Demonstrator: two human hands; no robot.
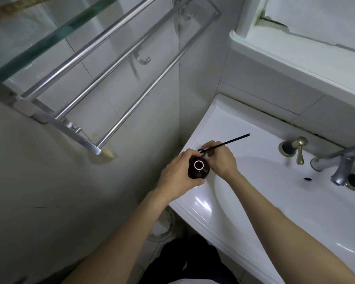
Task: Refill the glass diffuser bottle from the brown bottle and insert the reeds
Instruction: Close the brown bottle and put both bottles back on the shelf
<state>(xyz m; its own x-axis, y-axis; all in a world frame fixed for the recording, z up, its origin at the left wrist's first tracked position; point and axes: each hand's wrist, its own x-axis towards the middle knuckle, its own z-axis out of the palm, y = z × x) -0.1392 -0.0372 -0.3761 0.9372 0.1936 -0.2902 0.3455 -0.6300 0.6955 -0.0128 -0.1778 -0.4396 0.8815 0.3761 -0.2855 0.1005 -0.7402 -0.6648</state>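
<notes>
Left hand (pixel 177 173) wrapped around the brown bottle (pixel 198 168), holding it upright at the near-left corner of the sink (pixel 254 201). Mouth faces straight up at the camera; cap off, pale ring of the neck open and clear.

Right hand (pixel 218 158) closed, just right of and slightly beyond the bottle, knuckles almost touching it. It pinches the black reeds (pixel 228 142) near their lower end. Count unclear; they read as a thin bundle, two tips showing at the far end.

Reeds' long axis: runs from between the two hands up and away to the right, rising out past the right hand toward the faucet (pixel 340 167) side. Low tilt, nowhere near vertical.

A small dark ring (pixel 201 150) sits just beyond the left fingertips, at the reeds' lower end. Probably the glass diffuser's neck, but hands hide the rest; cannot confirm the diffuser's body or fill level.

Judgement: the reeds look to be going into or coming out of that small opening, which lies between the hands, nearer the right. If so, the right hand would steer the reeds steeper while the left hand keeps the open bottle level. Spill risk: right wrist bumping the uncapped bottle.
</notes>
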